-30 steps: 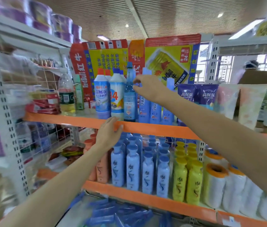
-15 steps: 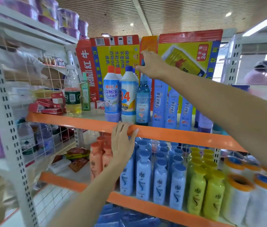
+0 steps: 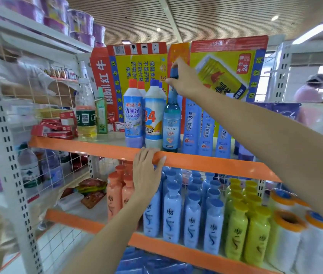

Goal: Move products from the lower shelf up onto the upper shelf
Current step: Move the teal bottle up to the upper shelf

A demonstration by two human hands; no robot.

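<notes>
Head view: my right hand (image 3: 185,80) is pinched around the blue cap of a tall teal bottle (image 3: 171,123), fingers closed on the neck. That bottle stands upright on the upper shelf (image 3: 216,165), its base at the front edge, touching a white bleach bottle (image 3: 153,119) on its left. My left hand (image 3: 146,175) lies flat with fingers spread over the orange front lip of the upper shelf, gripping nothing else.

Materials noted: the teal bottle is clear, glossy plastic with a narrow neck and paper label. The shelf lip is smooth painted metal; the uprights are white perforated steel. Flat blue packs (image 3: 206,127) stand just right of the bottle. Printed cardboard cartons (image 3: 226,70) form the backdrop. On the lower shelf (image 3: 176,252) stand rows of matte squat bottles with wide caps: orange bottles (image 3: 115,194), pale blue bottles (image 3: 192,220), green bottles (image 3: 255,234), then white film rolls (image 3: 287,234) on orange cores.

Compared with half a second ago, my right hand has stayed on the cap and my left hand has kept its hold on the lip; the view has drawn closer.
</notes>
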